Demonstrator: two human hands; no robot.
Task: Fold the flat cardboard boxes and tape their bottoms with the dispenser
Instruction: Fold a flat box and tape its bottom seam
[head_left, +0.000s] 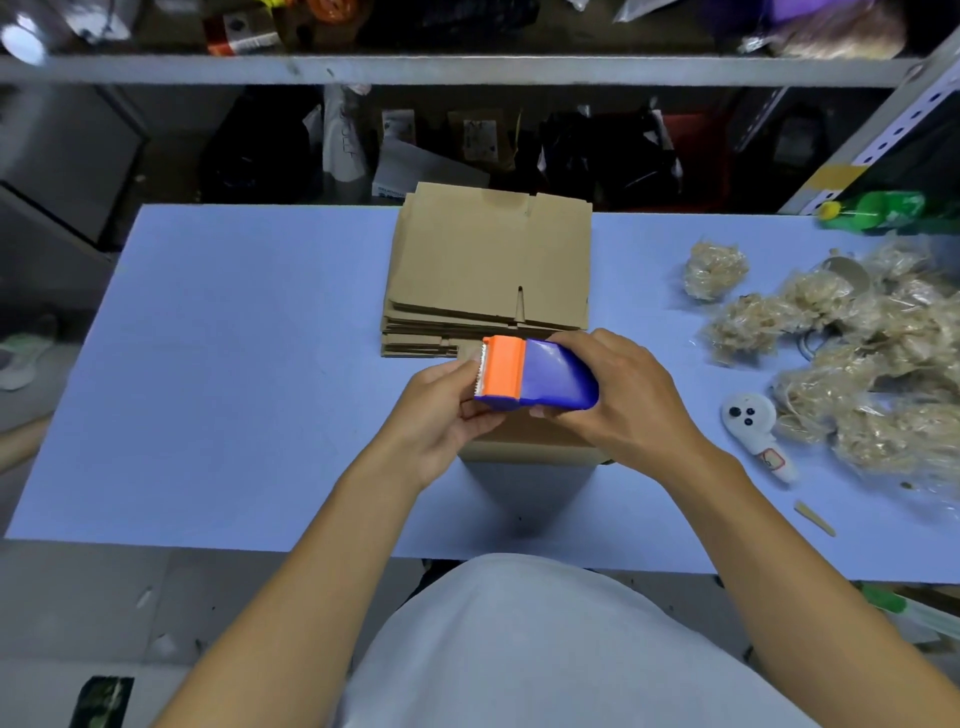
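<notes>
On the blue table (234, 364) at frame centre, my right hand (618, 395) wraps the light, rigid dispenser (535, 376) by its blue body while my left hand (441, 410) pinches its toothed orange end.

We have only the head view, worn high on the person and tilted steeply forward and down. It faces across the blue table (234, 364) toward the metal shelf (415, 70) behind, close enough that both forearms reach in from the bottom edge.
</notes>
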